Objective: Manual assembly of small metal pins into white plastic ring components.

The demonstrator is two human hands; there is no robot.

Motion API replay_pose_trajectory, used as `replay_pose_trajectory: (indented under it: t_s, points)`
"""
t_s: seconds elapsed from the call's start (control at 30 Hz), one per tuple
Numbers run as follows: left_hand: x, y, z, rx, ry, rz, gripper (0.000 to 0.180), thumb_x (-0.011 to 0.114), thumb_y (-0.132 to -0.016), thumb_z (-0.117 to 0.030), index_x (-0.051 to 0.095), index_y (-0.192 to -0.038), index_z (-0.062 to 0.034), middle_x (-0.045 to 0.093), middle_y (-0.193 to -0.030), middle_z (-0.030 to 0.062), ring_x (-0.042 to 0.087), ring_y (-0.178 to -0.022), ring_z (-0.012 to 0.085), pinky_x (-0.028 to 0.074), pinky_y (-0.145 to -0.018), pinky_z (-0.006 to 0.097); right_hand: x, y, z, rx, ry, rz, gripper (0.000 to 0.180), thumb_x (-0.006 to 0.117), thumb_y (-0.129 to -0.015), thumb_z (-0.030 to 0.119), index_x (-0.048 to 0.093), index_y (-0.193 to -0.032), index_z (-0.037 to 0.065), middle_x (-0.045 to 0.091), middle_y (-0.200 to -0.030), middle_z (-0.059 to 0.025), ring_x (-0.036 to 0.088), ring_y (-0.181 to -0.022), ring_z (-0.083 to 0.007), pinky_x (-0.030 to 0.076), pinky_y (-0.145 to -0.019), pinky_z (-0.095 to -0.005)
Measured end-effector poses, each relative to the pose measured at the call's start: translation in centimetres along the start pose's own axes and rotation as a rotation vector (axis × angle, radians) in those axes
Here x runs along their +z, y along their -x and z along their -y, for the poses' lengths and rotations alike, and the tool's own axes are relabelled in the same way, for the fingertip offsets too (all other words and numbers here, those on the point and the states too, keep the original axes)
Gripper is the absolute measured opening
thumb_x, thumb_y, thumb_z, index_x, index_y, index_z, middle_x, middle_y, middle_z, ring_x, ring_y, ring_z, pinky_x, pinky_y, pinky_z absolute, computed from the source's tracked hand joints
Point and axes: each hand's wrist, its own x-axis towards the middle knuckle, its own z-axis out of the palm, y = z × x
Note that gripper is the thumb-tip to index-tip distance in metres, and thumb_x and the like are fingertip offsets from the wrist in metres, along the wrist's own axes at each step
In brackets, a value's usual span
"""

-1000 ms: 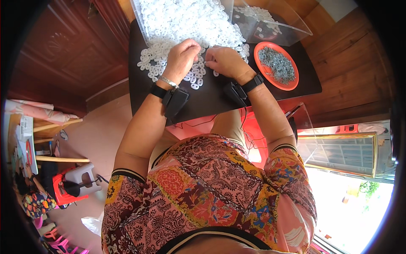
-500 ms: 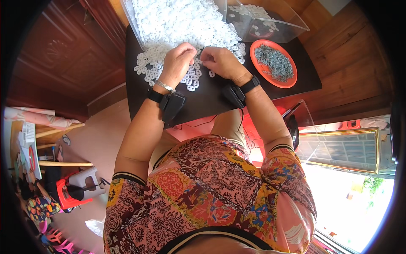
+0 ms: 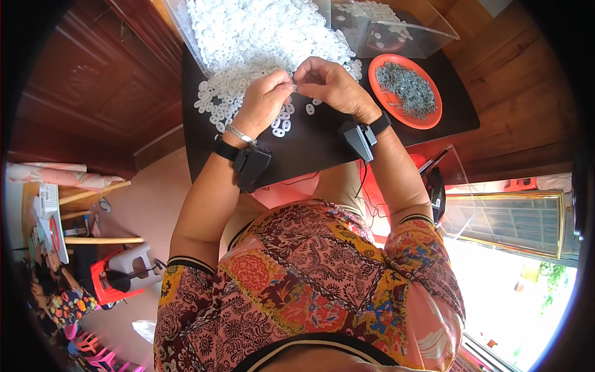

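While our left hand [image 3: 263, 102] pinches a small white piece [image 3: 294, 88] above our dark tabletop [image 3: 297, 152], our right hand [image 3: 334, 88] curls just beside it, its grip we cannot tell; smooth two-holed ovals [image 3: 310, 109] lie scattered near wood panelling [image 3: 508, 99], a clear bin [image 3: 186, 35] holds heaps more, and an orange plate [image 3: 389, 100] carries thin grey metal bits [image 3: 406, 88]

There are two hands [image 3: 263, 104] [image 3: 338, 88], one orange plate [image 3: 389, 101], countless white pieces [image 3: 260, 37] and metal pins [image 3: 406, 90].
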Motion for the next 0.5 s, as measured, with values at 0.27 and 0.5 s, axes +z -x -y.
replay_pose_trajectory:
  t_s: [0.27, 0.5]
  points:
    - [-0.07, 0.24, -0.29, -0.13, 0.082, 0.107, 0.016, 0.054, -0.082, -0.016, 0.056, -0.076, -0.002, 0.055, -0.064, 0.0025, 0.051, -0.057, 0.0093, 0.04, -0.052, 0.023, 0.49, -0.59, -0.45, -0.07, -0.041, -0.06, 0.02, 0.062, -0.084, 0.008, 0.057, -0.102, 0.003, 0.06, -0.09, -0.0009, 0.056, -0.085, -0.0082, 0.045, -0.076, -0.0213]
    - [-0.35, 0.03, -0.03, -0.22, 0.347, -0.028, 0.018, 0.053, -0.082, -0.019, 0.06, -0.078, -0.0039, 0.057, -0.064, 0.0018, 0.048, -0.054, 0.0073, 0.035, -0.05, 0.019, 0.39, -0.43, -0.44, -0.08, 0.01, -0.149, 0.014, 0.064, -0.084, 0.011, 0.064, -0.096, 0.003, 0.064, -0.085, 0.0004, 0.054, -0.079, -0.0049, 0.044, -0.072, -0.0196]
